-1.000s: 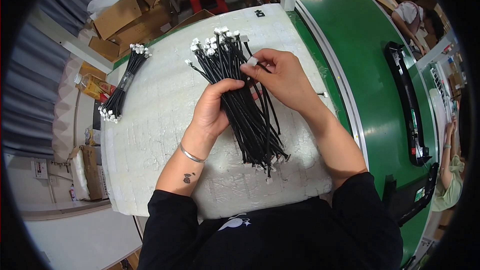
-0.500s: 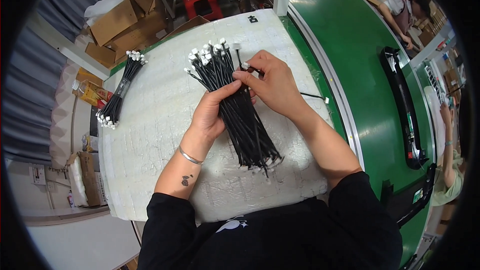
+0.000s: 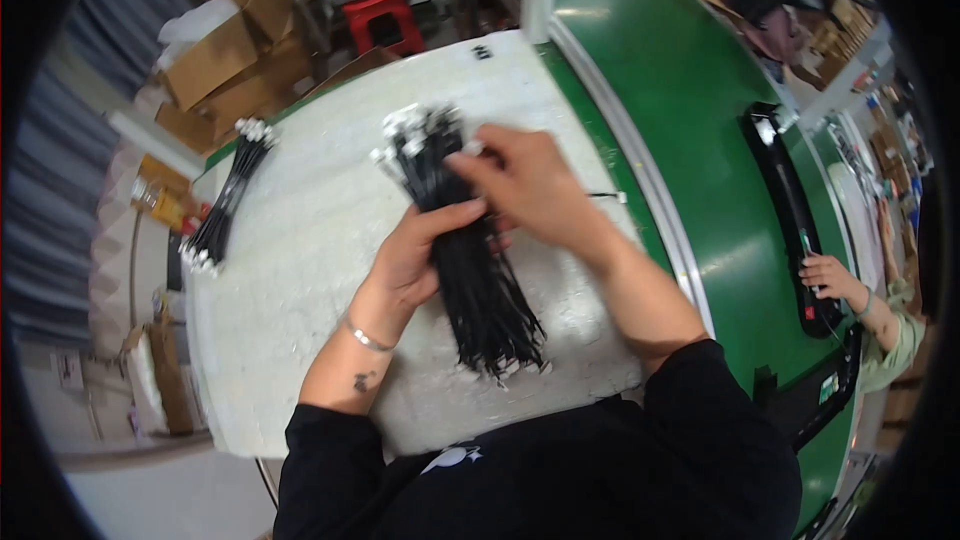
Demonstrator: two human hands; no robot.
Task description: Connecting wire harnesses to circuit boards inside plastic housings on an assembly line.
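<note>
From far away, I saw at left a smaller cable bundle point(image 3: 230, 195) lying on the white bench point(image 3: 290, 340). My left hand point(image 3: 408, 250) had its grip closed around a black cable bundle point(image 3: 475, 285), over the bench's middle. Near the far edge stood a dark written mark point(image 3: 482, 52), too blurred for reading. My right hand point(image 3: 525, 185) pinched a blurred white connector point(image 3: 474, 148) at this bundle's upper end. Further right, a co-worker's hand point(image 3: 828, 277) touched a long black part point(image 3: 780, 190).

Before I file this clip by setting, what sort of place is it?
Likely an assembly workshop: black cable bundle in the left hand, long green worktop, co-worker's hand at a long black part.
</note>
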